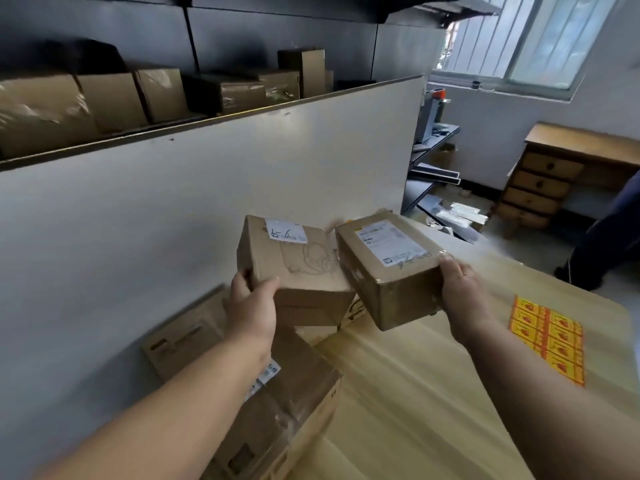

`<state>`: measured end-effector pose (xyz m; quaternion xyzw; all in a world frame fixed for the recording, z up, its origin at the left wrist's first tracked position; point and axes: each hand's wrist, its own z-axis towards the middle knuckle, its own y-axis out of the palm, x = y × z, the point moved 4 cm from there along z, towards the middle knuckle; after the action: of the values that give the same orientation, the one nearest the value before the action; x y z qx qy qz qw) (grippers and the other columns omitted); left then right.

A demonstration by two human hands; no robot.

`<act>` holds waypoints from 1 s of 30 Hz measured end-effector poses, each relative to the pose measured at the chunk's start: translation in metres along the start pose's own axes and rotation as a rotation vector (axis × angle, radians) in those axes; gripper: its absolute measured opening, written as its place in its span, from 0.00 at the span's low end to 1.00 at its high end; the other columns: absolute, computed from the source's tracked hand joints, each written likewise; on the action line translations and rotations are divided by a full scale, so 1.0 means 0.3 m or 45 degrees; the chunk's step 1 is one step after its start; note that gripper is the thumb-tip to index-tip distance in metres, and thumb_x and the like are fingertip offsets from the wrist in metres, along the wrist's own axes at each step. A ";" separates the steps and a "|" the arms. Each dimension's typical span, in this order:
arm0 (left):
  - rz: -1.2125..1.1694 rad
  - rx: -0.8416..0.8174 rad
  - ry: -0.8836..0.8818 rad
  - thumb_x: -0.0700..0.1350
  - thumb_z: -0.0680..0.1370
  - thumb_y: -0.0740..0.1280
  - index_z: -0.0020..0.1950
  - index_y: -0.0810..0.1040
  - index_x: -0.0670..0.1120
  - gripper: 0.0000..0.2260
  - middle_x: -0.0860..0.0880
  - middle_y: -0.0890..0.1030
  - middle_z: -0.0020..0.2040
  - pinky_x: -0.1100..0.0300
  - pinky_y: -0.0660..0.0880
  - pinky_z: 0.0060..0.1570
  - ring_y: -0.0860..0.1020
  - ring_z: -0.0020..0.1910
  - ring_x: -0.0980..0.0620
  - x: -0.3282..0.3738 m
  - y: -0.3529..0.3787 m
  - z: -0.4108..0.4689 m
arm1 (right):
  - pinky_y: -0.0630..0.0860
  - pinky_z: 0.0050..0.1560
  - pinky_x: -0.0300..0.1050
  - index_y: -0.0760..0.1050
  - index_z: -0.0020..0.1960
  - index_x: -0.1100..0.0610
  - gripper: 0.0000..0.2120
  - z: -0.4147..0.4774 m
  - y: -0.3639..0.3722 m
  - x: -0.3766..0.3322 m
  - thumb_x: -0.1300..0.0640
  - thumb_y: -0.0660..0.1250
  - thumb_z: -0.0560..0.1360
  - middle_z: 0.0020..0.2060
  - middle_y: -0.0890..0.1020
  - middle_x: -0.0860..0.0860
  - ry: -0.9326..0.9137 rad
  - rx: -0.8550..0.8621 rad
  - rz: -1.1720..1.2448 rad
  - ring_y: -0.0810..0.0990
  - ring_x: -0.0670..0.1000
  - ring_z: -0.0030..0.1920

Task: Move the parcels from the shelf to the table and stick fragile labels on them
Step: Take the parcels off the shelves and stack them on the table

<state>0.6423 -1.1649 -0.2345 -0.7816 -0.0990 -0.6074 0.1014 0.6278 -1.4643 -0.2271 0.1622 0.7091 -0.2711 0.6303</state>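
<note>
A pale wood-grain worktop (pixel 415 393) fills the lower right of the view. Its far side butts against a tall white partition panel (pixel 173 220). Above the panel runs a dark metal shelf (pixel 138 137) lined with brown cardboard parcels (pixel 110 98), some wrapped in glossy tape. Beyond the worktop the room shows a barred window (pixel 540 39) and a honey-coloured wooden chest of drawers (pixel 543 181) on a light floor.

Near the worktop's right edge lies a yellow-and-red sheet of fragile labels (pixel 547 341), flat and well apart from the boxes. At the left, against the panel, sit a large tape-wrapped brown carton (pixel 294 403) and a flatter cardboard box (pixel 183 337) just behind it.

Both grips are closed on parcels held in the air above the worktop. The left grip (pixel 254 306) clasps the near left corner of a squarish brown box with a handwritten white sticker (pixel 294 268), thumb on the top face and fingers curled round the side. The right grip (pixel 462 292) holds the near right end of an oblong brown box with a printed shipping label (pixel 388 265), fingertips hooked over its top edge and palm against the end face. This box tilts down towards the viewer. The two held boxes hang side by side above the large carton; motion blur hides whether they touch.
</note>
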 end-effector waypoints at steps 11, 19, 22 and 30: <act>0.000 0.248 0.032 0.47 0.78 0.65 0.72 0.65 0.50 0.23 0.45 0.66 0.69 0.55 0.67 0.63 0.71 0.63 0.48 -0.121 0.167 0.136 | 0.71 0.43 0.52 0.75 0.43 0.50 0.12 0.280 0.171 0.110 0.49 0.58 0.80 0.40 0.74 0.52 -0.033 -0.184 -0.024 0.72 0.54 0.43; 0.081 0.307 -0.017 0.47 0.79 0.63 0.75 0.59 0.49 0.26 0.44 0.61 0.71 0.60 0.62 0.58 0.67 0.66 0.47 -0.167 0.230 0.191 | 0.70 0.40 0.46 0.75 0.51 0.53 0.10 0.427 0.260 0.157 0.50 0.56 0.81 0.44 0.73 0.50 -0.009 -0.258 -0.023 0.71 0.51 0.45; 0.149 0.294 -0.055 0.48 0.79 0.64 0.76 0.58 0.49 0.27 0.44 0.60 0.72 0.57 0.62 0.60 0.67 0.67 0.45 -0.180 0.245 0.202 | 0.69 0.38 0.45 0.73 0.55 0.55 0.11 0.457 0.274 0.176 0.50 0.56 0.81 0.43 0.72 0.50 -0.010 -0.265 -0.055 0.71 0.51 0.45; 0.321 0.285 0.010 0.50 0.79 0.62 0.75 0.58 0.45 0.27 0.44 0.64 0.72 0.52 0.64 0.68 0.67 0.68 0.44 -0.220 0.259 0.240 | 0.66 0.38 0.43 0.69 0.57 0.59 0.13 0.493 0.319 0.212 0.51 0.53 0.82 0.48 0.69 0.53 0.043 -0.295 -0.077 0.68 0.50 0.45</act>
<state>0.7149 -1.2216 -0.3189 -0.7694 -0.0669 -0.5780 0.2637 0.7919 -1.4820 -0.3154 0.0712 0.7509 -0.2034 0.6242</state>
